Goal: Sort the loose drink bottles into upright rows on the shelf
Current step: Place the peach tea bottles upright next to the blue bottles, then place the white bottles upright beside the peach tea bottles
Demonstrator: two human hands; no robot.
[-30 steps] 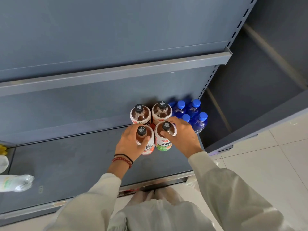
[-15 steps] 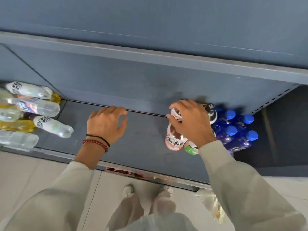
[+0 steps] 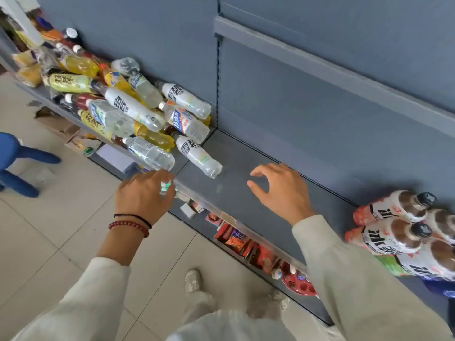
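Your grey shelf (image 3: 246, 153) runs above a tiled floor. At ten o'clock the heap of loose bottles (image 3: 138, 112) lies unsorted, which I judge is most of the job. At four o'clock a few brown-drink bottles (image 3: 389, 238) stand upright together. Your left hand (image 3: 145, 193) and right hand (image 3: 280, 190) hover loose-fingered, grasping nothing.

The grey shelf (image 3: 246, 173) is carrying a heap of loose bottles (image 3: 138, 107) lying on their sides at left, and brown-drink bottles (image 3: 394, 232) standing upright at right.
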